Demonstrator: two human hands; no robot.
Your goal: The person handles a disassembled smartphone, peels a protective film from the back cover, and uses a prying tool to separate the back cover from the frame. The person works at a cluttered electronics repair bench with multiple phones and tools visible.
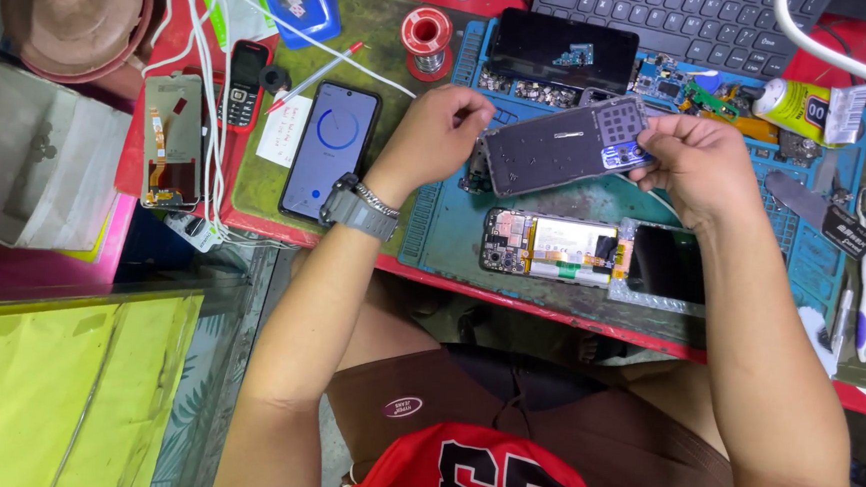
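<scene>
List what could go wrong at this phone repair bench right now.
1. The back cover, pinched at its ends by the left hand and right hand, hangs over the opened phone; a slip might drop it onto the exposed board.
2. The opened phone and the loose screen lie close to the mat's near edge; a forearm nudge could push them off.
3. White cables trail over the small handset; snagging them may drag it.

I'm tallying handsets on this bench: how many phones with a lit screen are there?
1: the black smartphone lying on the green mat left of the left hand, showing a blue ring. The keypad phone and other screens are dark; clutter may hide more.
</scene>
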